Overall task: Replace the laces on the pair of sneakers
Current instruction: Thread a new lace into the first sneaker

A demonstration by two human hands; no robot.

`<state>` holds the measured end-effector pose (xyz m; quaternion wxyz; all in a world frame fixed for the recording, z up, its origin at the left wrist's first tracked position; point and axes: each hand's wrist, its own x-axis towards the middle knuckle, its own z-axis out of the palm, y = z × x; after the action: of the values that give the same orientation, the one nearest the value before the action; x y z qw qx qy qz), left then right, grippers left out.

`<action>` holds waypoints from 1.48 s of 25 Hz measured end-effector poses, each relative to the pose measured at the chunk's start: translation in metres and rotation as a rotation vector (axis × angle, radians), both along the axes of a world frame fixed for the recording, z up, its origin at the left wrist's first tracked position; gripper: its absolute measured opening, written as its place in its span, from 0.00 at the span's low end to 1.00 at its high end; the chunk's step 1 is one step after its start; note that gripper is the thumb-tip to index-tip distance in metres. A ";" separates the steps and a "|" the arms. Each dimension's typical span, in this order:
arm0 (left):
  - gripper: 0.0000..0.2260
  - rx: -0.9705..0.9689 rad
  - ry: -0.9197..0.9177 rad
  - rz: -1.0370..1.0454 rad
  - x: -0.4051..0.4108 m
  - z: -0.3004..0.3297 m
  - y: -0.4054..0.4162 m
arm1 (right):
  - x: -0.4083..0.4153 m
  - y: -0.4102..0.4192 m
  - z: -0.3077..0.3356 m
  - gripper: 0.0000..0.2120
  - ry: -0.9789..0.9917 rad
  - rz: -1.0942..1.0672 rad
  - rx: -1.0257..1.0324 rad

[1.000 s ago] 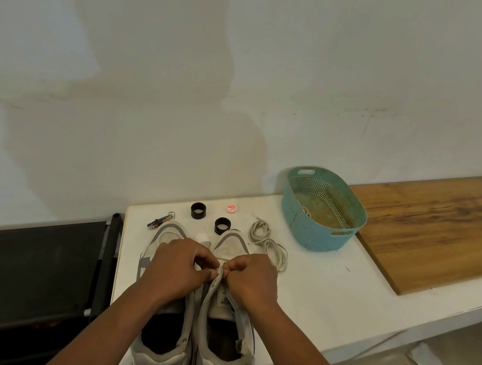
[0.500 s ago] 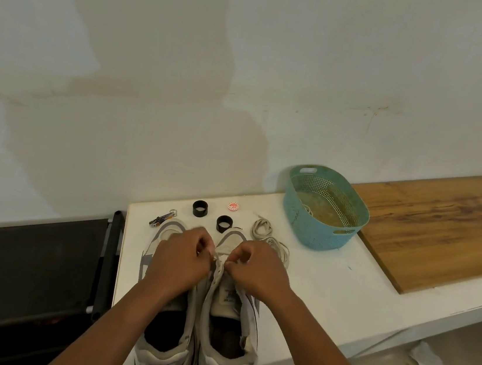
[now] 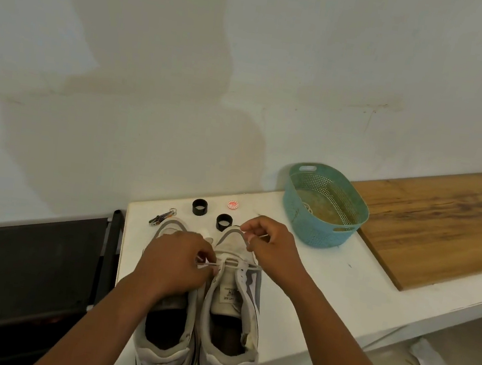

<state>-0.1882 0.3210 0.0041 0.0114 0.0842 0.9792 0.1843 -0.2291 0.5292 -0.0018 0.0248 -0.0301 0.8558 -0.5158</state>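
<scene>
While two sneakers (image 3: 201, 315) sit side by side low centre on the white tabletop (image 3: 327, 285), left hand (image 3: 175, 262) pinching one lace (image 3: 233, 263) end, right hand (image 3: 271, 244) pinching the other near the toe, lace running between both grips.

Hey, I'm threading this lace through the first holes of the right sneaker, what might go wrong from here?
1. The lace ends may come out uneven: the left hand pinches one end close to the sneaker, while the right hand pulls the other farther out.
2. The right hand works near the black ring and may knock it.
</scene>
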 end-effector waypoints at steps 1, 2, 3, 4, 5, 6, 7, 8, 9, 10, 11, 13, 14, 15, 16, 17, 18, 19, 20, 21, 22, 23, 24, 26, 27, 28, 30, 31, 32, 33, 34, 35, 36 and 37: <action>0.08 -0.002 0.002 0.016 -0.001 0.001 0.000 | -0.001 0.002 0.001 0.16 0.003 -0.007 -0.007; 0.06 0.057 0.010 0.039 -0.001 0.004 0.000 | -0.001 0.004 0.001 0.17 0.004 -0.023 0.000; 0.04 0.169 0.024 0.066 -0.003 0.006 -0.002 | -0.001 0.006 0.000 0.17 0.003 -0.043 0.011; 0.04 0.319 0.035 0.093 -0.004 0.009 -0.004 | -0.002 0.007 0.000 0.16 -0.003 -0.066 0.028; 0.05 0.508 0.033 0.109 -0.006 0.012 -0.007 | -0.001 0.008 0.001 0.15 -0.011 -0.082 0.046; 0.04 0.713 0.022 0.109 -0.007 0.017 -0.009 | -0.002 0.008 0.000 0.15 -0.022 -0.090 0.072; 0.04 0.897 0.010 0.096 -0.006 0.024 -0.010 | -0.002 0.008 0.000 0.15 -0.034 -0.088 0.099; 0.05 1.030 0.005 0.077 -0.005 0.028 -0.012 | -0.002 0.008 -0.001 0.16 -0.044 -0.079 0.130; 0.05 1.121 -0.001 0.053 -0.004 0.032 -0.013 | -0.003 0.007 -0.004 0.16 -0.048 -0.064 0.166; 0.06 1.185 -0.012 0.021 -0.004 0.033 -0.015 | -0.003 0.007 -0.006 0.15 -0.044 -0.049 0.205; 0.05 1.237 -0.026 -0.015 -0.003 0.035 -0.017 | -0.003 0.005 -0.008 0.13 -0.035 -0.033 0.243; 0.03 1.296 -0.067 -0.079 -0.004 0.035 -0.019 | -0.001 0.002 -0.012 0.10 -0.019 -0.002 0.316; 0.03 1.306 -0.085 -0.103 -0.003 0.035 -0.019 | 0.001 0.000 -0.013 0.09 -0.016 0.013 0.355; 0.04 1.293 -0.096 -0.114 -0.004 0.033 -0.021 | 0.003 -0.002 -0.013 0.08 -0.009 0.028 0.392; 0.06 1.257 -0.107 -0.131 -0.004 0.033 -0.022 | 0.005 -0.006 -0.013 0.07 -0.001 0.037 0.427; 0.07 1.169 -0.103 -0.137 -0.005 0.031 -0.023 | 0.006 -0.009 -0.013 0.06 0.009 0.039 0.459; 0.09 1.002 -0.083 -0.135 -0.005 0.027 -0.023 | 0.008 -0.012 -0.013 0.05 0.014 0.035 0.486; 0.15 0.760 -0.049 -0.113 -0.005 0.020 -0.024 | 0.008 -0.015 -0.013 0.05 0.014 0.023 0.508; 0.21 0.511 -0.015 -0.069 -0.005 0.014 -0.024 | 0.008 -0.017 -0.014 0.05 0.008 0.012 0.528; 0.26 0.324 0.018 0.007 -0.004 0.009 -0.023 | 0.008 -0.018 -0.015 0.05 -0.002 0.007 0.546; 0.25 0.243 0.045 0.083 -0.004 0.006 -0.022 | 0.007 -0.018 -0.016 0.06 -0.005 0.008 0.558; 0.21 0.223 0.094 0.134 -0.004 0.004 -0.021 | 0.006 -0.018 -0.017 0.06 -0.002 0.011 0.553; 0.14 0.246 0.156 0.154 -0.004 0.004 -0.018 | 0.005 -0.017 -0.018 0.06 0.010 0.016 0.525; 0.05 0.323 0.239 0.112 -0.004 0.003 -0.013 | 0.003 -0.015 -0.015 0.05 0.044 0.037 0.405; 0.10 0.345 0.245 0.066 -0.005 -0.001 -0.011 | 0.002 -0.014 -0.011 0.05 0.049 0.062 0.326; 0.14 0.371 0.230 0.018 -0.006 -0.003 -0.007 | 0.001 -0.013 -0.007 0.05 0.042 0.101 0.241; 0.16 0.417 0.167 -0.040 -0.007 -0.003 0.007 | 0.000 -0.012 0.000 0.04 0.011 0.173 0.077; 0.15 0.431 0.148 -0.050 -0.007 -0.003 0.013 | 0.001 -0.011 0.004 0.03 -0.006 0.187 0.019; 0.14 0.452 0.135 -0.037 -0.007 -0.003 0.017 | 0.001 -0.010 0.006 0.02 -0.020 0.192 -0.023; 0.12 0.476 0.124 -0.019 -0.007 -0.002 0.019 | 0.002 -0.007 0.008 0.03 -0.035 0.191 -0.052; 0.10 0.496 0.119 0.001 -0.007 -0.001 0.020 | 0.003 -0.005 0.011 0.02 -0.053 0.188 -0.072; 0.08 0.501 0.113 0.021 -0.007 -0.001 0.020 | 0.004 -0.003 0.013 0.02 -0.070 0.180 -0.070; 0.07 0.490 0.110 0.040 -0.007 -0.001 0.020 | 0.005 -0.001 0.013 0.02 -0.088 0.169 -0.037; 0.06 0.467 0.108 0.067 -0.008 -0.002 0.019 | 0.006 0.000 0.014 0.04 -0.107 0.159 0.052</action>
<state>-0.1958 0.3396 0.0018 -0.0670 0.0620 0.9115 0.4011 -0.2229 0.5288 0.0124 0.1120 -0.0698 0.8614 -0.4905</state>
